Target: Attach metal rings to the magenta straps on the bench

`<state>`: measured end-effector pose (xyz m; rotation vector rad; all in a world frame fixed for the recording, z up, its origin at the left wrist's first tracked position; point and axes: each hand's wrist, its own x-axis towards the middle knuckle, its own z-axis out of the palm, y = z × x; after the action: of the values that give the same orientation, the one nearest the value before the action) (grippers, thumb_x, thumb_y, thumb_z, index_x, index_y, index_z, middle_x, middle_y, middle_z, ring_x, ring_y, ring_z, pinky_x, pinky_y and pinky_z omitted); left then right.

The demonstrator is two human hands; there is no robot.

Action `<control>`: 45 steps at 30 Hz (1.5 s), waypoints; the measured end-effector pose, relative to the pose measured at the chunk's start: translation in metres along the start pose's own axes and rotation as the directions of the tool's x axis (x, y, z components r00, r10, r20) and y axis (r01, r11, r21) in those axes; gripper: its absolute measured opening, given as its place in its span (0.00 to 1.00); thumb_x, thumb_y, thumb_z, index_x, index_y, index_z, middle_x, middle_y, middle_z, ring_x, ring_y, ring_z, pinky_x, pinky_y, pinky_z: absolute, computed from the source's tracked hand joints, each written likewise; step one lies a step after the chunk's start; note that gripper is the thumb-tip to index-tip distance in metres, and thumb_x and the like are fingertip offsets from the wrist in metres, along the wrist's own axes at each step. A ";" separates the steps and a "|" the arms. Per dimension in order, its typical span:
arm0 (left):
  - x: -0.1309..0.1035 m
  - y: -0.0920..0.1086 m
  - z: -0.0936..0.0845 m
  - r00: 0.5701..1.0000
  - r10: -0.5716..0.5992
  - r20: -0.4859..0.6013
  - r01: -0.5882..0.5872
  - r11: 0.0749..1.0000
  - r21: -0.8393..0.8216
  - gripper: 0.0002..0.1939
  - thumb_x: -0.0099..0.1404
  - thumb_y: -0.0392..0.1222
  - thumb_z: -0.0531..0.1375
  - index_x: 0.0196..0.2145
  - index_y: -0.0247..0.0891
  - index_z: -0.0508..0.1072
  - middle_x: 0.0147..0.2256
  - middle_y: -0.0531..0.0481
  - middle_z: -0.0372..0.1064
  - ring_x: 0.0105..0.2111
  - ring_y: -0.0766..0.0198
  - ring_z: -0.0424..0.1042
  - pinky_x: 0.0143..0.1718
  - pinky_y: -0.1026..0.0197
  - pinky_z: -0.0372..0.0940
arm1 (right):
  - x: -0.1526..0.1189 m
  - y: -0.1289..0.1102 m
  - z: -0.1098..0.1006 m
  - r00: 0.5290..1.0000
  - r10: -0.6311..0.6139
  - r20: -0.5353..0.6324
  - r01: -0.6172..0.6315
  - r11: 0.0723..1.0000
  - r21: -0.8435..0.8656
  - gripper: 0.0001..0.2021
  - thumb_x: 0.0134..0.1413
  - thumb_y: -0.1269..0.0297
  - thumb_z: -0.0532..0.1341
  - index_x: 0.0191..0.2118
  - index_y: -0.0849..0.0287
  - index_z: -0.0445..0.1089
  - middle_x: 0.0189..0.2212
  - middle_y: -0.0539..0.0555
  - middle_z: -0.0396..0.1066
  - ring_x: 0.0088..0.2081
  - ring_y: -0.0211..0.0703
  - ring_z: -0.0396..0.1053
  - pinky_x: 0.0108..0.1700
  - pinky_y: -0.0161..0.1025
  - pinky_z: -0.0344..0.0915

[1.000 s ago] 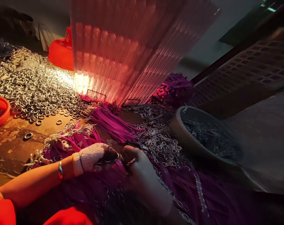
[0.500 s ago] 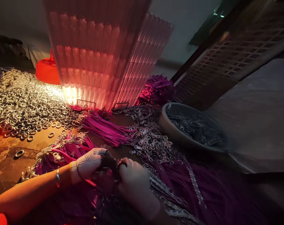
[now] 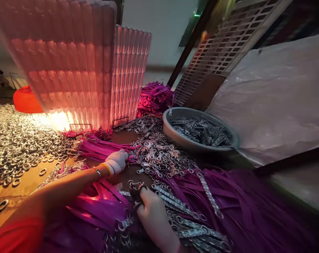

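Note:
My left hand [image 3: 117,162], in a white dotted glove, lies at the right end of a bundle of purple straps [image 3: 94,147]. Its fingers look curled in and their tips are hidden, so I cannot make out what is in them. Below it, my bare right hand [image 3: 154,211] is closed on a dark, crumpled piece [image 3: 137,191] with small metal rings at its top. Beside that hand lie metal chain strips [image 3: 175,200] with ringed ends. A heap of short ringed chain pieces [image 3: 161,154] sits just right of my left hand.
A large heap of metal rings [image 3: 25,144] spreads at the left under a red lamp [image 3: 27,100]. Ribbed translucent panels [image 3: 70,70] stand behind. At the right are a grey basin [image 3: 172,131] of metal chain pieces and long purple straps [image 3: 227,196]. Purple straps [image 3: 101,200] also lie beneath my left arm.
My left hand has left my right hand and moved forward to the strap bundle. My right hand keeps hold of the dark piece, slightly lower. The view has swung to the right.

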<state>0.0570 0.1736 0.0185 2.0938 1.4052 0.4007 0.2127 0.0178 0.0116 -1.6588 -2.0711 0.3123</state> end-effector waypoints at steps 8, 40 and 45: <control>-0.009 -0.006 -0.008 0.995 0.097 -0.003 -0.097 0.995 0.034 0.11 0.60 0.33 0.57 0.41 0.36 0.73 0.47 0.41 0.69 0.41 0.57 0.72 0.42 0.59 0.65 | 0.013 0.007 -0.005 0.997 0.063 0.042 -0.067 0.990 0.124 0.17 0.45 0.79 0.51 0.38 0.59 0.73 0.28 0.54 0.72 0.33 0.43 0.68 0.37 0.35 0.60; -0.154 -0.005 -0.019 0.987 -0.064 0.150 0.119 0.912 -0.392 0.12 0.64 0.42 0.55 0.32 0.33 0.75 0.29 0.50 0.71 0.29 0.67 0.64 0.28 0.68 0.58 | 0.034 -0.069 -0.021 0.871 -0.067 0.486 0.232 0.930 -0.286 0.12 0.49 0.74 0.53 0.41 0.62 0.68 0.30 0.60 0.75 0.33 0.50 0.74 0.29 0.38 0.56; -0.149 -0.006 -0.020 0.973 0.009 0.230 0.069 0.943 -0.327 0.12 0.63 0.39 0.54 0.30 0.32 0.75 0.29 0.49 0.72 0.29 0.65 0.66 0.28 0.67 0.60 | 0.030 -0.067 -0.016 0.832 -0.191 0.520 0.362 0.898 -0.249 0.11 0.50 0.70 0.54 0.40 0.62 0.68 0.28 0.60 0.75 0.31 0.53 0.74 0.26 0.39 0.53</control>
<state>-0.0180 0.0454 0.0410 1.7780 1.1445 0.3447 0.1582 0.0284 0.0618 -1.5289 -2.8549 0.3076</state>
